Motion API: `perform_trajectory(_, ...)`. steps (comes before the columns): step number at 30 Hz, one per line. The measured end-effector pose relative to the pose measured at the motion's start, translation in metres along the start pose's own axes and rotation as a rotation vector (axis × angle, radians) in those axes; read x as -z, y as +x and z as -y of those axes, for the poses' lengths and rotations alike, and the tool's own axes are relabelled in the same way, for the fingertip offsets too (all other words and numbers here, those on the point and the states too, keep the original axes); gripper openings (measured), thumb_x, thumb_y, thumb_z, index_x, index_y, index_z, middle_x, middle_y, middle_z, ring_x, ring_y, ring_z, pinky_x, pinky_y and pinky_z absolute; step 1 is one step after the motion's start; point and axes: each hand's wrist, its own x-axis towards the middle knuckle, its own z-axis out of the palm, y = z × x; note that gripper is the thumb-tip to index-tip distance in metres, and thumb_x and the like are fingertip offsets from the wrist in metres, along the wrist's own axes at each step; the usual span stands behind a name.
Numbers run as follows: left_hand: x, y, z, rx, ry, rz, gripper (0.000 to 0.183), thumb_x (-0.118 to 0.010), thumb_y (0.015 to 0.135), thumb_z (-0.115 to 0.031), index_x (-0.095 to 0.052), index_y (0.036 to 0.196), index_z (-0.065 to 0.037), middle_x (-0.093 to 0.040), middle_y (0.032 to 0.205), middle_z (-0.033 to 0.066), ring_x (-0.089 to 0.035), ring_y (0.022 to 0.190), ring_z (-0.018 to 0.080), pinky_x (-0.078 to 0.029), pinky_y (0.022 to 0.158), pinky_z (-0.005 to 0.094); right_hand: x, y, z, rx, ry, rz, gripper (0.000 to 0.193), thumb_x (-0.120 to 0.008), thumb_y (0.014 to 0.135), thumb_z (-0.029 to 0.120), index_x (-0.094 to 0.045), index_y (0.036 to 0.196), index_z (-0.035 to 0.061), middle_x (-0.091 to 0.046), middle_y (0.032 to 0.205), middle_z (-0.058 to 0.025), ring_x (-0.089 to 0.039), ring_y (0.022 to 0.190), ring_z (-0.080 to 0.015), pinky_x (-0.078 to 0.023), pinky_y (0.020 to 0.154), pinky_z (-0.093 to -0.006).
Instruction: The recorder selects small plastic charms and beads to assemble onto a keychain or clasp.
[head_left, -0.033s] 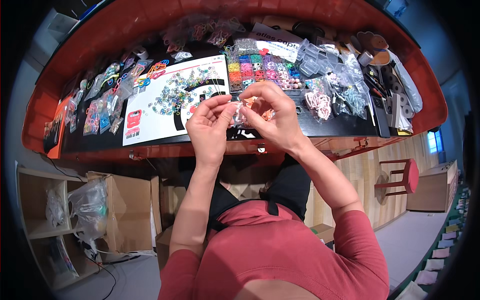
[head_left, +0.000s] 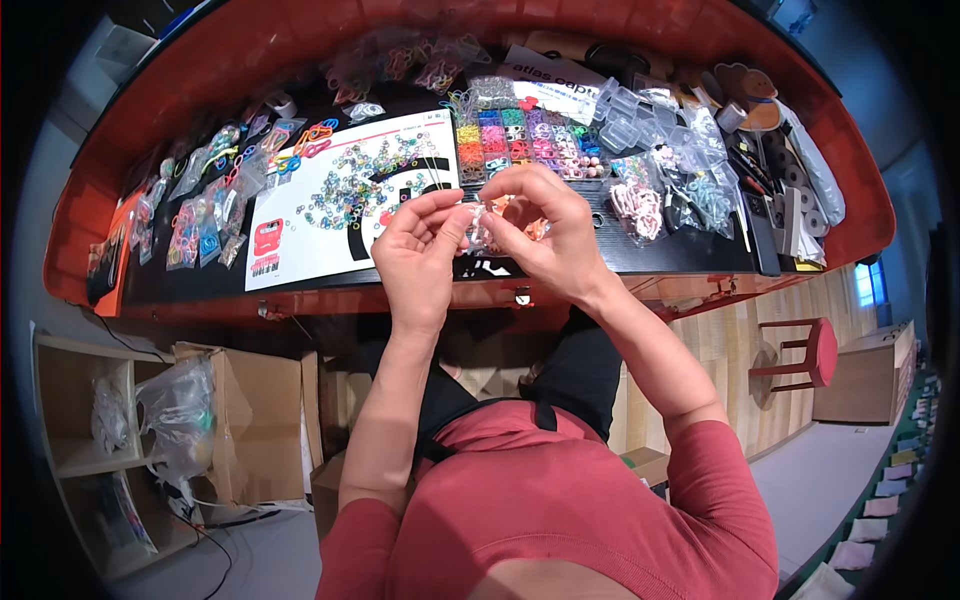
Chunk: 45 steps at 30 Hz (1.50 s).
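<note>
My left hand (head_left: 418, 255) and my right hand (head_left: 548, 232) are raised over the table's front edge, their fingertips close together. Both are closed in a pinch; what lies between the fingertips is too small and hidden to make out. A thin pale strand (head_left: 437, 172) shows above the left fingers. Behind the right hand, partly covered by its fingers, are orange pieces (head_left: 537, 228). To the left, many small coloured rings (head_left: 350, 190) lie spread on a white printed sheet (head_left: 275, 240). Past my hands stands a clear compartment box (head_left: 515, 140) of small coloured parts.
Bags of pink pieces (head_left: 637, 208) and pale coils (head_left: 708, 202) lie right of my hands. Clear empty boxes (head_left: 625, 125) stand behind them. Small bagged parts (head_left: 185, 235) line the left side. A red rim (head_left: 858, 190) encloses the black tabletop (head_left: 650, 262).
</note>
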Motion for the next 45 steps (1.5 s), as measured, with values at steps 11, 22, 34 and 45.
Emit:
perform_trajectory(11, -0.003, -0.002, -0.002, -0.047, 0.047, -0.007, 0.015, -0.069, 0.087, 0.000, -0.065, 0.100, 0.004, -0.070, 0.091, 0.0092, -0.065, 0.079, 0.0100, -0.052, 0.070, 0.0213, -0.001, -0.007, 0.007, -0.283, 0.203, 0.096, 0.025, -0.071, 0.084, 0.006, -0.061, 0.105, -0.0016, -0.064, 0.090, -0.0048, -0.060, 0.069, -0.0043, -0.049, 0.059, -0.0209)
perform_trajectory(22, -0.002, -0.006, -0.010, -0.201, 0.255, 0.050, 0.014, -0.070, 0.086, 0.001, -0.068, 0.100, 0.003, -0.069, 0.092, 0.0062, -0.064, 0.082, 0.0090, -0.052, 0.072, 0.0220, 0.007, -0.006, 0.004, -0.351, 0.403, 0.111, 0.013, -0.067, 0.089, 0.005, -0.062, 0.100, 0.0001, -0.062, 0.087, 0.0006, -0.057, 0.076, -0.0028, -0.047, 0.065, -0.0192)
perform_trajectory(34, 0.003, 0.000, -0.011, -0.117, 0.241, 0.231, 0.014, -0.068, 0.087, 0.000, -0.069, 0.101, 0.002, -0.069, 0.095, 0.0056, -0.062, 0.082, 0.0083, -0.050, 0.074, 0.0221, 0.010, -0.010, -0.002, -0.286, 0.424, 0.096, 0.011, -0.066, 0.090, 0.006, -0.062, 0.099, 0.0004, -0.062, 0.087, 0.0007, -0.058, 0.077, -0.0031, -0.047, 0.065, -0.0185)
perform_trajectory(45, -0.009, -0.008, -0.007, -0.136, 0.463, 0.066, 0.010, -0.074, 0.080, -0.003, -0.072, 0.089, -0.003, -0.070, 0.085, -0.0002, -0.053, 0.070, 0.0018, -0.038, 0.061, 0.0188, 0.008, -0.018, -0.008, -0.430, 0.510, 0.063, 0.012, -0.065, 0.091, 0.007, -0.059, 0.099, 0.0000, -0.062, 0.087, -0.0013, -0.059, 0.073, -0.0037, -0.048, 0.062, -0.0179)
